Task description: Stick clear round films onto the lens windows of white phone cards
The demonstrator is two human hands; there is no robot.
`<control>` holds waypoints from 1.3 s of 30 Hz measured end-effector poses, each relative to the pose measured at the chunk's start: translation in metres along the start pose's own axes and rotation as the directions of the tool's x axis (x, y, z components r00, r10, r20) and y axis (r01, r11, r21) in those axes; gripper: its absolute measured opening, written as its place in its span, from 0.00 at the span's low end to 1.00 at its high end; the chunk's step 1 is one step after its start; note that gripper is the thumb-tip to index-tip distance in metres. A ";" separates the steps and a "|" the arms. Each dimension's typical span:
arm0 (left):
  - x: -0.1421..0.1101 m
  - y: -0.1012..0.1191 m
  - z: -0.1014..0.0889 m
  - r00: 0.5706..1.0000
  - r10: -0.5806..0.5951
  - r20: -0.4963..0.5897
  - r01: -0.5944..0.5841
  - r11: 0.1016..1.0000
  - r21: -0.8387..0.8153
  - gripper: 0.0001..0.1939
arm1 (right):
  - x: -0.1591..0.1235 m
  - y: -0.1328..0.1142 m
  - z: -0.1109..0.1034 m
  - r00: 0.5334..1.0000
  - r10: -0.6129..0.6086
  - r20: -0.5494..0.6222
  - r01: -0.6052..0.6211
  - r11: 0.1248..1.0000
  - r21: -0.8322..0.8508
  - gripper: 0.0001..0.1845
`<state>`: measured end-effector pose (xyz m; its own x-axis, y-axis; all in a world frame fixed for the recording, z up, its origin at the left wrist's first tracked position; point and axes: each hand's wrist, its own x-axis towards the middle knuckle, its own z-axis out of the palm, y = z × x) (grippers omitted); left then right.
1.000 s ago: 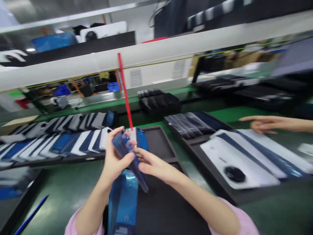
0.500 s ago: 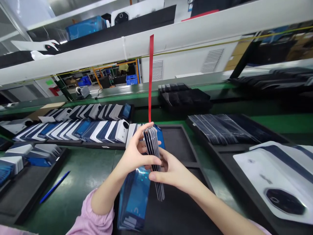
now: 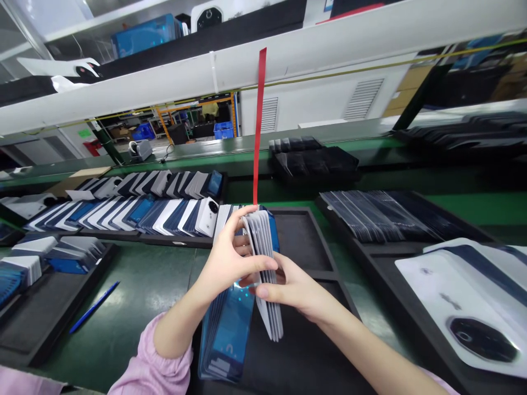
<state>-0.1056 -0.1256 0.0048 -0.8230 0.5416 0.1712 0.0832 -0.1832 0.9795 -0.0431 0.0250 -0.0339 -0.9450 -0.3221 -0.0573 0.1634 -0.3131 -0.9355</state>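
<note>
Over the black tray (image 3: 296, 351), left of its right rim — your left hand (image 3: 226, 258) clamps the steeply tilted panel stack (image 3: 263, 233) high, your right hand (image 3: 298, 288) grips lower down.

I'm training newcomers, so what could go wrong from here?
The held panels, gripped by the left hand and right hand, stand slightly apart at their edges, so one might slip. Their lower ends hang near the blue panels; a knock could scratch either. The pen lies loose on the bench and might roll.
</note>
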 end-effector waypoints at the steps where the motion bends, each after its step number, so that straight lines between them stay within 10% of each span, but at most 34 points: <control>1: 0.000 0.000 0.001 1.000 0.001 -0.003 -0.001 1.000 -0.002 0.49 | 0.000 0.000 0.000 1.000 -0.002 0.002 0.002 1.000 0.010 0.40; 39: 0.001 -0.002 -0.006 0.974 0.187 0.130 -0.187 0.982 -0.014 0.39 | -0.002 -0.004 0.006 0.997 0.002 -0.074 -0.005 0.999 -0.046 0.64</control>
<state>-0.1101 -0.1290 0.0019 -0.7126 0.6000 0.3635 0.2273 -0.2927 0.9288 -0.0400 0.0214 -0.0281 -0.9630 -0.2558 -0.0844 0.1550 -0.2700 -0.9503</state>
